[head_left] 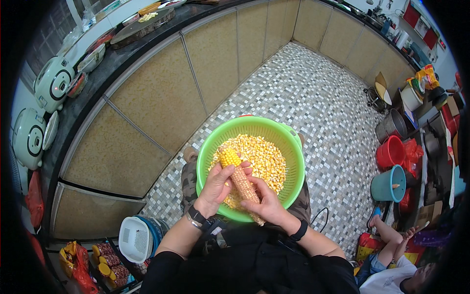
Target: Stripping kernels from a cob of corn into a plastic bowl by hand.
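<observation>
A corn cob [243,187], mostly stripped with yellow kernels left at its upper end, is held tilted over a green plastic colander [297,166]. My left hand [215,187] is closed round the upper part, its thumb against the kernels. My right hand [268,205] is closed on the lower part. Loose yellow kernels [262,159] lie in the colander, which rests between my legs.
Rice cookers [51,83], dishes and a chopping board [142,32] line the left counter. White baskets [132,240] stand lower left. Buckets [387,181] and pans line the right side. Another person [387,245] reclines lower right, holding a phone. Cabinets [210,54] border the tiled floor [318,93].
</observation>
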A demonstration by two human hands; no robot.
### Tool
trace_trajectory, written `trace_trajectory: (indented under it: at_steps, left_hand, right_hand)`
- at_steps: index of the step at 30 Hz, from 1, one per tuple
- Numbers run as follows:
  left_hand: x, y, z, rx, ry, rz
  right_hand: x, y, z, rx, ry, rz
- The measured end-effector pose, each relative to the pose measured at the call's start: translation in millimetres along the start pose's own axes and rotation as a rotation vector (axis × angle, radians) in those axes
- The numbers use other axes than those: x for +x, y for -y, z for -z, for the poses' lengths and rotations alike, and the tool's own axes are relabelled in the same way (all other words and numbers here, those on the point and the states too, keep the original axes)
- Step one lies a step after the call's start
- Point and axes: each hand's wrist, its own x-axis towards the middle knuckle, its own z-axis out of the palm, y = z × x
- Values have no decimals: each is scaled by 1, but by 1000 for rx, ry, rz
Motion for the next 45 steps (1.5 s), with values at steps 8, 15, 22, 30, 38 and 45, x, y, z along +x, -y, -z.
trace_trajectory:
  at_steps: [8, 15, 22, 30, 38, 45]
  left_hand:
    - [0, -2, -2, 17, 28, -3]
    - [-3, -5, -8, 30, 78, -7]
    - [0, -2, -3, -46, 183, -25]
    - [2, 5, 1, 178, 48, -37]
    - [2, 2, -6, -22, 183, 9]
    - [1, 0, -9, -44, 198, 48]
  right_hand:
    - [0, 6, 2, 82, 60, -84]
    - [0, 3, 1, 31, 16, -14]
    - [-2, 5, 0, 181, -1, 14]
    - [-3, 14, 10, 577, 134, -100]
    - [-3, 15, 13, 663, 232, -111]
    - [-2, 14, 13, 539, 259, -164]
